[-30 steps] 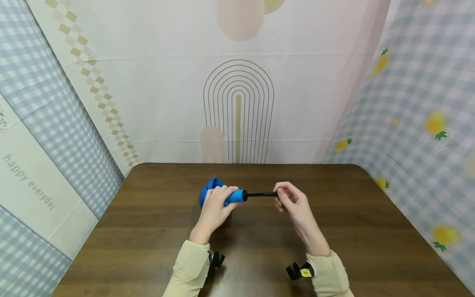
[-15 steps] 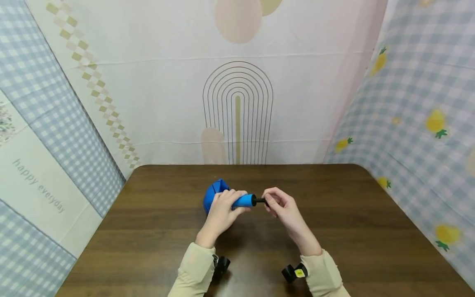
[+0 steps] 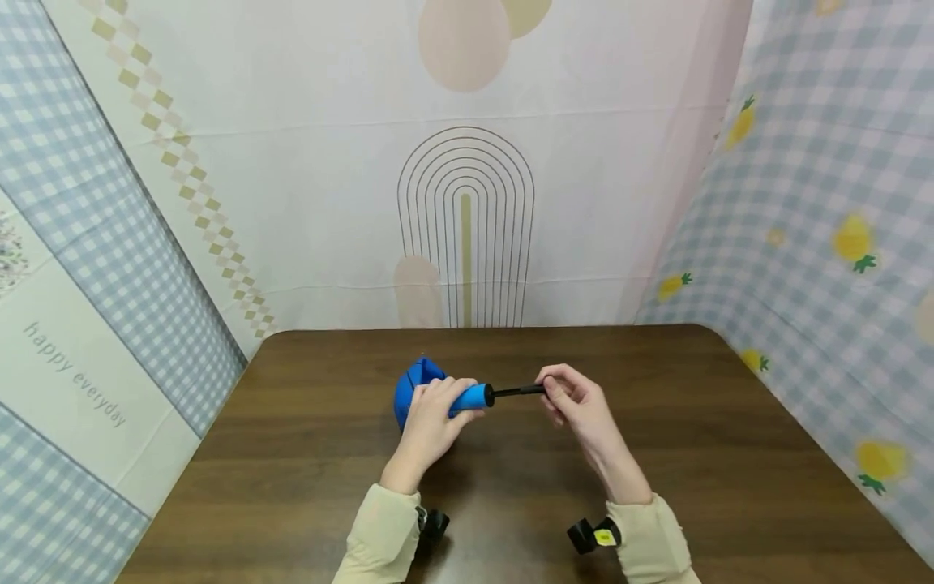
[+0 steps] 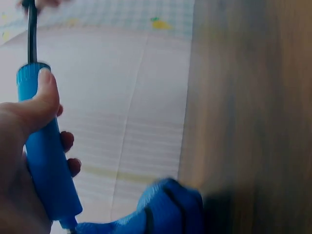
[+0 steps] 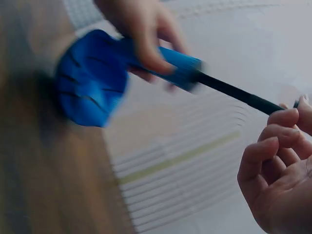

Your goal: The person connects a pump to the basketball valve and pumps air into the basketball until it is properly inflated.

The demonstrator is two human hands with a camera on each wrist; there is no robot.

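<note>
My left hand point(image 3: 429, 418) grips the blue barrel of a hand pump point(image 3: 473, 397), its thumb lying along the barrel point(image 4: 48, 161) in the left wrist view. A partly collapsed blue ball point(image 3: 410, 391) with black lines hangs at the pump's narrow end, where the left wrist view shows the two meeting. At the opposite end, my right hand point(image 3: 580, 408) pinches the tip of the black plunger rod point(image 3: 514, 391) between thumb and fingers. Much of that rod point(image 5: 229, 90) stands out of the barrel. The ball point(image 5: 90, 83) looks dented and creased in the right wrist view.
Beneath the hands is a dark wooden table point(image 3: 292, 470). A patterned white cloth point(image 3: 328, 203) hangs behind its far edge, with checked cloth point(image 3: 795, 268) at the right side. A black wrist camera point(image 3: 584, 535) sits at each sleeve.
Half a second ago the rod was mostly inside the barrel. Now the right hand has pulled it out rightward again, about as far as one second ago. The left hand keeps its grip.
</note>
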